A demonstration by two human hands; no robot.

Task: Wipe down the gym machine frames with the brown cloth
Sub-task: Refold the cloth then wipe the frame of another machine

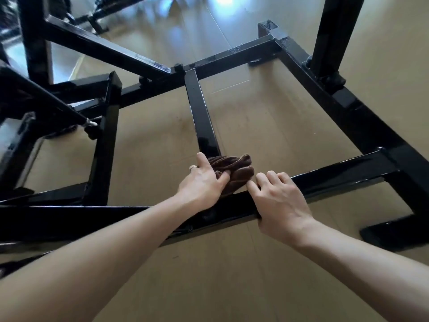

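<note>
A black steel gym machine frame lies low over the floor, its square tubes crossing in the middle of the view. The brown cloth is bunched where the centre tube meets the near crossbar. My left hand grips the cloth, thumb pressed into its folds, a ring on one finger. Just right of the cloth, my right hand rests on the near crossbar with its fingers curled over the far edge.
Tan floor shows between the tubes. A black upright post rises at the top right. More black frame parts and bolts crowd the left side. A bright glare lies on the floor at the top.
</note>
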